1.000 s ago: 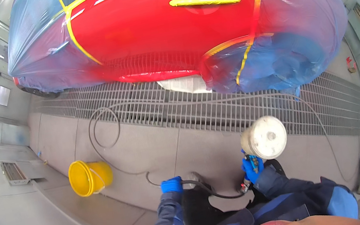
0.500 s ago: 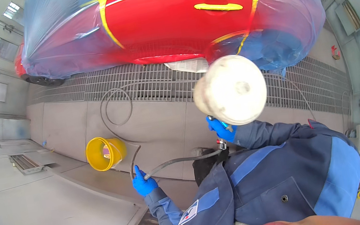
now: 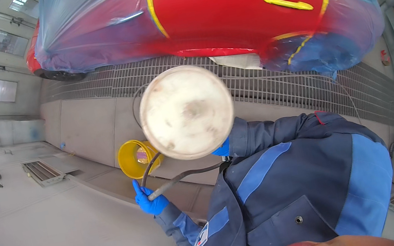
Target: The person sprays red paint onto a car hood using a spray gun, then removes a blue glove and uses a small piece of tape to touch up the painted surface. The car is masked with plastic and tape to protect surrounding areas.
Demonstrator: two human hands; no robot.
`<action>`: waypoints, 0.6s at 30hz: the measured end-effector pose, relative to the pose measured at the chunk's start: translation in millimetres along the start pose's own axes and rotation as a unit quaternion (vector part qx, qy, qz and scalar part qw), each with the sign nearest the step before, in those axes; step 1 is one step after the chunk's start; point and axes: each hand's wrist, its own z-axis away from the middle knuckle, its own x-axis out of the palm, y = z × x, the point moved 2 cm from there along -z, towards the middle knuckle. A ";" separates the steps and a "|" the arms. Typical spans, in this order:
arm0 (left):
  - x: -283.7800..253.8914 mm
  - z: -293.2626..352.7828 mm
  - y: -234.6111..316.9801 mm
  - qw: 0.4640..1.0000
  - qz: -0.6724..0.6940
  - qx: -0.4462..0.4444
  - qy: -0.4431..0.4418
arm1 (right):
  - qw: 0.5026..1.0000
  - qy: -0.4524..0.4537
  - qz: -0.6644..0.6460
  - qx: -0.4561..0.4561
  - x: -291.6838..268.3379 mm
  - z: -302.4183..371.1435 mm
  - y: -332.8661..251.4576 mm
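My left hand (image 3: 152, 202), in a blue glove, is closed round a grey air hose (image 3: 185, 175), which bends in a loop above the fingers. My right hand (image 3: 223, 148), also blue-gloved, grips a paint spray gun whose round white cup (image 3: 187, 110) faces up at me. That cup hides the gun's body and most of the right hand; the hose runs in beneath it. Beyond the gun stands a car with a glossy red door panel (image 3: 225, 12), framed by yellow masking tape (image 3: 152, 4). Yellow covers the door handle (image 3: 287, 3) too.
Blue translucent masking film (image 3: 91, 31) wraps the rest of the car. Floor grating (image 3: 146, 71) runs alongside it. A yellow bucket (image 3: 127, 173) stands on the floor past my left hand. A wall vent (image 3: 43, 172) is at the left.
The spray gun and my right hand have moved left, its cup now looking larger and covering more of the hand. My left hand still holds the hose. The car appears farther right and tilted.
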 end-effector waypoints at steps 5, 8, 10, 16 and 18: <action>17.2 -107.4 -10.0 0.997 0.069 0.004 -0.028 | 0.996 -0.047 -0.071 0.009 50.4 -132.1 -13.0; 19.3 -179.5 -16.7 0.991 0.124 -0.036 -0.021 | 0.972 -0.164 -0.145 0.083 92.8 -199.1 -27.2; 16.3 -221.6 -19.8 0.997 -0.043 0.062 -0.031 | 0.939 -0.130 -0.243 0.206 114.0 -246.6 -28.7; 4.0 -311.3 -52.6 0.999 0.053 0.000 0.012 | 0.946 -0.182 0.262 -0.066 174.7 -366.2 -29.2; 3.3 -343.9 -65.6 0.999 0.025 0.000 0.029 | 0.933 -0.158 0.322 0.007 191.0 -399.5 -30.3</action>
